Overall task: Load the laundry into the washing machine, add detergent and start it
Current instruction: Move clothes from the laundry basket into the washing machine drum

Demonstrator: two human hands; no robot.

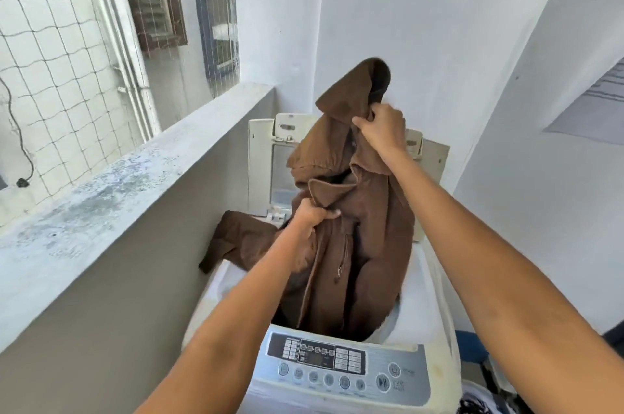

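Observation:
A brown zip-up jacket (368, 234) hangs over the open drum of a white top-loading washing machine (429, 312), its lower part inside the tub. My right hand (381, 126) grips the jacket high up near the hood. My left hand (315, 214) clutches the fabric near the collar. One sleeve (236, 238) drapes over the machine's left rim. The lid (266, 160) stands upright at the back. The grey control panel (341, 366) with buttons and a start key faces me at the front.
A grey concrete ledge (118, 184) runs along the left, with netting and windows behind it. White walls close in the back and right. Dark patterned cloth (479, 403) and a blue object (472, 346) lie at the lower right beside the machine.

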